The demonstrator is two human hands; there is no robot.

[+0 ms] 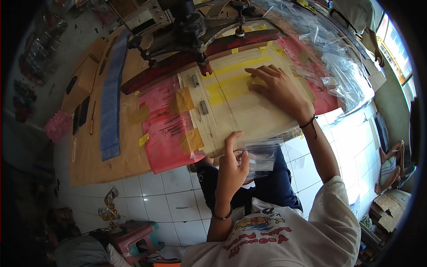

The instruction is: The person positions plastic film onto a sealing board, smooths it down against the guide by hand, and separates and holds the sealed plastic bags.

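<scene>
My right hand (279, 89) lies with fingers spread on a pale board (249, 113) that bears strips of yellow tape (238, 71). It touches the board's far right part. Near the board's front edge is my left hand (233, 167), index finger stretched onto the edge and the other fingers curled. A clear plastic piece (262, 155) hangs from its curled fingers and thumb, over my lap. Two small grey metal blocks (204, 107) sit on the board's left part. Red sheeting (167, 129) shows under the board, held with brown tape (191, 140).
A black metal machine (191, 31) with a long dark red bar (173, 69) stands over the board's far side. Clear plastic sheets (340, 66) pile up at the right. A blue strip (113, 98) and a screwdriver (92, 118) lie left. Another person (356, 18) stands at the back right.
</scene>
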